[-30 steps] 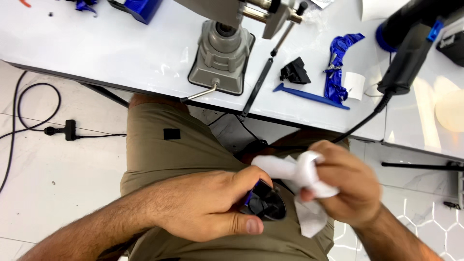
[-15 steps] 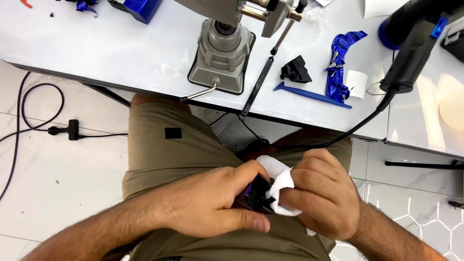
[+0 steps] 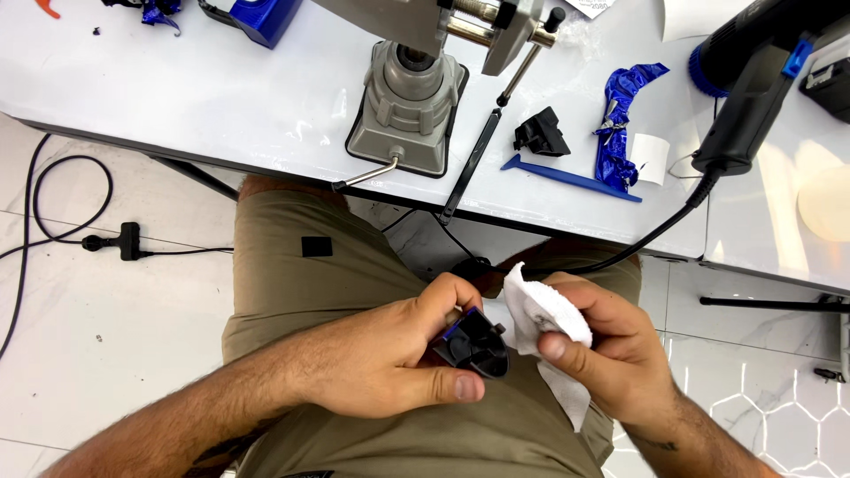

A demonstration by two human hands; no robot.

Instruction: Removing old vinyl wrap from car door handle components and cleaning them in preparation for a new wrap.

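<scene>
My left hand (image 3: 390, 358) grips a small black plastic part with a blue edge (image 3: 474, 343) over my lap, thumb under it and fingers curled over its top. My right hand (image 3: 611, 350) holds a crumpled white cloth (image 3: 544, 323) bunched against the part's right side; a loose corner of the cloth hangs down toward my thigh. Both hands are close together above my khaki shorts (image 3: 301, 274).
A white table (image 3: 221, 97) lies ahead with a grey bench vise (image 3: 412, 97), a black rod (image 3: 469, 168), a small black part (image 3: 540, 133), a blue pry tool (image 3: 571, 177), crumpled blue film (image 3: 620, 115) and a black heat gun (image 3: 753, 80) with its cord. Cables lie on the tiled floor (image 3: 88, 239).
My right hand brought the white cloth down onto the black part, rubbed it, and has now shifted slightly right so more of the part shows. The left hand keeps its grip.
</scene>
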